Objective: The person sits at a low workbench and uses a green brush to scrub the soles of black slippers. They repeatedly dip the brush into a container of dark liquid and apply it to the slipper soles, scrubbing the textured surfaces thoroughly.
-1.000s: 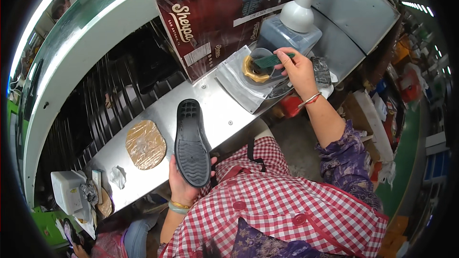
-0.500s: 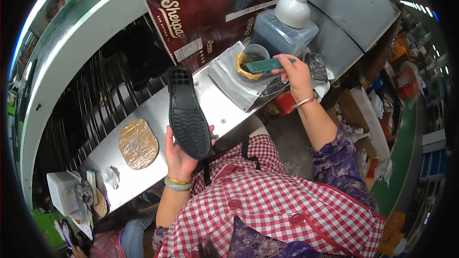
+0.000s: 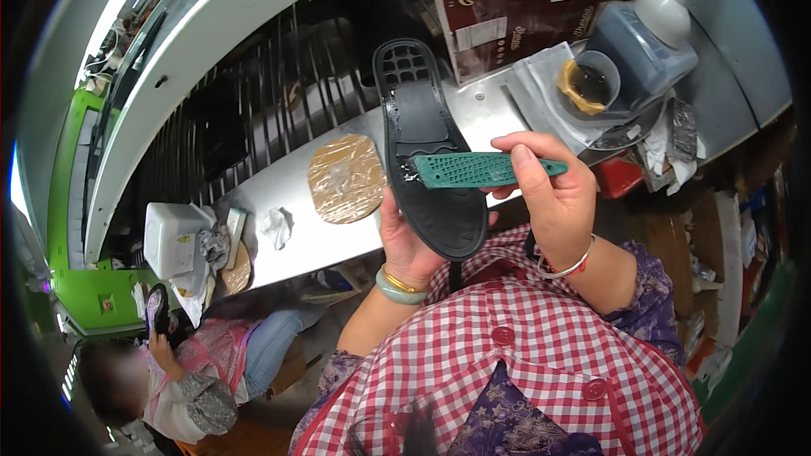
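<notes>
My left hand (image 3: 412,245) is wrapped from below around the near end of a black shoe sole (image 3: 424,118), its inner side up and its far end raised over the bench's far edge. Between thumb and fingers, my right hand (image 3: 553,194) pinches a flat green perforated strip-shaped applicator (image 3: 469,171). It lies across the sole, with its tip near the left rim. Shiny wet-looking marks show along that rim beside the tip. Whether the tip has bristles, I cannot tell. A clear cup (image 3: 618,76) with dark liquid and a yellowish crusted rim stands beyond my right hand.
A spouted bottle (image 3: 634,55) of dark liquid stands behind the cup, beside a dark red carton (image 3: 532,21). A brown film-wrapped pad (image 3: 345,177) lies on the metal bench (image 3: 317,245), left of the sole. Beyond runs a rack of bars (image 3: 279,93). Another person (image 3: 215,355) sits at lower left.
My right hand has brought the green applicator from the cup leftward and nearer, onto the sole. My left hand still holds the sole. The whole view has shifted, showing more at left.
</notes>
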### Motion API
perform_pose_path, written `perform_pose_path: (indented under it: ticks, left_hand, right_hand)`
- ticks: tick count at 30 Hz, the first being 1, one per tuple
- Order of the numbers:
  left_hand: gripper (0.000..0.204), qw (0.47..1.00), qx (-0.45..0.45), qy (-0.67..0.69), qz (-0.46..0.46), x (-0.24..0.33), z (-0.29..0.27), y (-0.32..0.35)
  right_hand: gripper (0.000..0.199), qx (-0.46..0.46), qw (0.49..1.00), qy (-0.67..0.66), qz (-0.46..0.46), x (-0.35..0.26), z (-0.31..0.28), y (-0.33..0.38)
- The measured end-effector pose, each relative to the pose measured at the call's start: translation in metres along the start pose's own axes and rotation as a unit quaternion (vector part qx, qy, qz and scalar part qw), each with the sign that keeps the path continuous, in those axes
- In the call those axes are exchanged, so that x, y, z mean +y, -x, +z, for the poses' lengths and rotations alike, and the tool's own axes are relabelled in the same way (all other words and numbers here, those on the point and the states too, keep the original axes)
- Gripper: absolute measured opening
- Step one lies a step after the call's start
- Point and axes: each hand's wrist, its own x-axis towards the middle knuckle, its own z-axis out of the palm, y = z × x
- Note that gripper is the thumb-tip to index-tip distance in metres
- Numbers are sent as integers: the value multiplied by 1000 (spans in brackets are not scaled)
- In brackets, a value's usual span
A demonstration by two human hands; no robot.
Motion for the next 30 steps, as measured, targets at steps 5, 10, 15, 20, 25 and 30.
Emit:
perform_pose_path:
  ticks: [5, 10, 15, 20, 25, 30]
  left_hand:
    - [81, 999, -29, 19, 12, -4, 9, 0]
    - [70, 999, -39, -8, 2, -7, 19, -2]
    - [71, 997, -28, -75, -3, -6, 18, -1]
    - [94, 979, 15, -200, -29, -3, 22, 7]
    - [99, 978, -7, -201, -51, -5, 19, 5]
    - [100, 973, -16, -213, -82, -1, 10, 6]
  right_hand:
    - [18, -4, 999, 33, -6, -5, 2, 2]
    - [15, -4, 996, 68, -51, -3, -1, 2]
    - [14, 20, 987, 128, -95, -2, 0, 4]
    - [13, 29, 987, 110, -115, -5, 2, -3]
    - [12, 34, 983, 110, -143, -15, 0, -14]
    - [13, 37, 984, 93, -146, -25, -2, -24]
